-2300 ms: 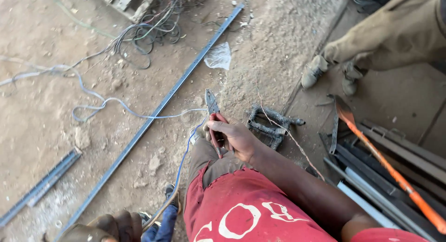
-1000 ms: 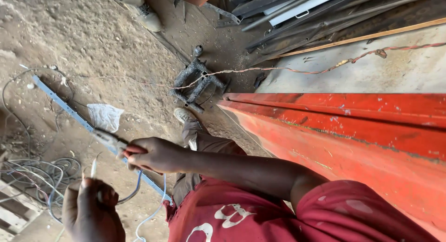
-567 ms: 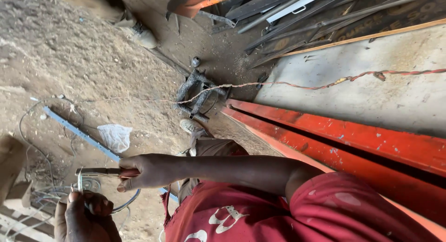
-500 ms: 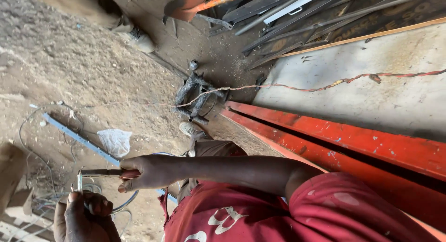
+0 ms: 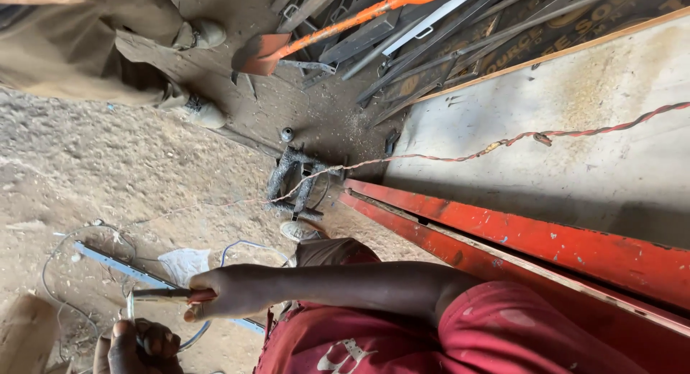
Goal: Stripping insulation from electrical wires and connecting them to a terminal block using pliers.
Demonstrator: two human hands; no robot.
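**Red-handled tool held over the dirt floor**

Red at its handle, a slim tool (image 5: 167, 296) sits in the right hand (image 5: 223, 293), whose grip is closed around the handle; the shaft points left. Just below, the left hand (image 5: 140, 345) curls shut around a loop of thin wire (image 5: 129, 309), touching the tool's tip. Both hover above a blue metal bar (image 5: 115, 265) lying on the sandy floor (image 5: 108, 173), near a white scrap (image 5: 183, 262).
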